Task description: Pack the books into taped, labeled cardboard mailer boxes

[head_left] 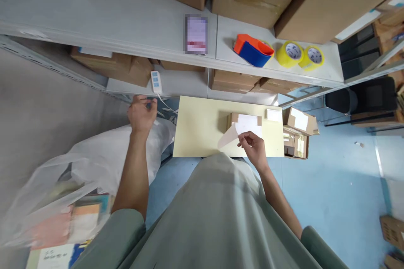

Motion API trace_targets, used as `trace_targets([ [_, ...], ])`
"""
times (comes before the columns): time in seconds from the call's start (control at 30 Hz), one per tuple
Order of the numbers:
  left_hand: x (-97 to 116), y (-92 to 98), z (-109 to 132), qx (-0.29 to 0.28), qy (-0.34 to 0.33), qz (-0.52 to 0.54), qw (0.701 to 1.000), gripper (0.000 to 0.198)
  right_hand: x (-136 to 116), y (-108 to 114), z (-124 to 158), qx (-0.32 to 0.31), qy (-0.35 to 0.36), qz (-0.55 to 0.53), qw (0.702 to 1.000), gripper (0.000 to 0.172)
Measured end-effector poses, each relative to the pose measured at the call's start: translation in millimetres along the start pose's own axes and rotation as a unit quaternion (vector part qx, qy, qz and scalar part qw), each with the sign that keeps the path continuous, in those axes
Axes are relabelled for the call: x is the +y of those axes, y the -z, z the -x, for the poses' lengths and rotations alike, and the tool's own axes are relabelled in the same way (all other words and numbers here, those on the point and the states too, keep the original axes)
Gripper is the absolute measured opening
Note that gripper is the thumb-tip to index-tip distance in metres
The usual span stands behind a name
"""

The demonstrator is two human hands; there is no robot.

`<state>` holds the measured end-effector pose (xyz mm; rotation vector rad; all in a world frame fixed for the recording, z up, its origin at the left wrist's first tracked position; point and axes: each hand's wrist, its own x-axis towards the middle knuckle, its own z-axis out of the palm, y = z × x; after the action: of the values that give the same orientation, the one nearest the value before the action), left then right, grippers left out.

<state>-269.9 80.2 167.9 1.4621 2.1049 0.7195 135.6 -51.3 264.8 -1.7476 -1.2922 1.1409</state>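
Observation:
A small cardboard box [232, 120] with a white label [249, 124] on top lies on the pale yellow board [198, 126]. My right hand [251, 145] pinches a thin, translucent whitish sheet [229, 135], which hangs to the left of its fingers beside the box. A small white item [274, 115] rests on the board's right end. Away to the left, my left hand [142, 111] is raised near the shelf edge, its fingers curled loosely and apart, with nothing seen in them.
The shelf [126, 21] above holds a phone-like item [196, 34], an orange and blue tape dispenser [254, 50], yellow tape rolls [289, 54] and large cartons. A power strip [156, 82] hangs left. Small boxes [296, 138] stand right of the board, a plastic bag [104, 151] lower left.

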Motion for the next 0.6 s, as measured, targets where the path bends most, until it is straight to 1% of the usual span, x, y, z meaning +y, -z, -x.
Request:
trace_targets([
  [0.03, 19.5, -11.4, 13.7, 0.005, 0.005, 0.029, 1.0, 0.028, 0.9, 2.7, -2.0, 0.003, 0.0, -0.003, 1.0, 0.046],
  [0.07, 41.1, -23.2, 30.1, -0.01, -0.008, 0.074, 0.997, 0.028, 2.0, 5.5, -4.0, 0.005, 0.002, -0.006, 1.0, 0.045],
  [0.1, 63.8, -34.9, 48.7, -0.057, -0.03, 0.127, 0.99, 0.031, 3.3, 8.5, -6.1, 0.007, 0.005, -0.009, 1.0, 0.043],
  [0.13, 86.7, -46.1, 68.3, -0.111, -0.046, 0.184, 0.976, 0.035, 4.8, 11.8, -8.1, 0.009, 0.009, -0.009, 1.0, 0.04],
  [0.17, 108.8, -56.6, 88.0, -0.17, -0.055, 0.237, 0.955, 0.038, 6.6, 15.4, -9.9, 0.009, 0.015, -0.007, 1.0, 0.038],
  [0.2, 129.4, -66.2, 106.6, -0.228, -0.054, 0.28, 0.931, 0.042, 8.5, 19.3, -11.6, 0.009, 0.022, -0.003, 1.0, 0.036],
  [0.23, 147.9, -74.8, 123.4, -0.271, -0.045, 0.314, 0.909, 0.045, 10.7, 23.6, -13.1, 0.01, 0.03, 0.003, 1.0, 0.034],
  [0.27, 164.1, -82.6, 137.7, -0.294, -0.031, 0.337, 0.894, 0.048, 13.1, 28.2, -14.4, 0.01, 0.039, 0.009, 0.999, 0.032],
  [0.33, 189.3, -96.0, 158.6, -0.311, 0.002, 0.363, 0.879, 0.051, 18.7, 38.2, -16.8, 0.007, 0.057, 0.02, 0.998, 0.029],
  [0.4, 206.4, -107.7, 170.9, -0.303, 0.032, 0.371, 0.877, 0.054, 25.5, 48.6, -19.1, 0.001, 0.076, 0.026, 0.997, 0.026],
  [0.5, 222.8, -124.8, 182.4, -0.284, 0.073, 0.383, 0.876, 0.057, 37.1, 63.8, -22.1, -0.012, 0.098, 0.028, 0.995, 0.026],
  [0.6, 234.9, -142.3, 193.7, -0.269, 0.105, 0.389, 0.875, 0.057, 49.4, 77.3, -24.5, -0.037, 0.101, 0.028, 0.994, 0.029],
])
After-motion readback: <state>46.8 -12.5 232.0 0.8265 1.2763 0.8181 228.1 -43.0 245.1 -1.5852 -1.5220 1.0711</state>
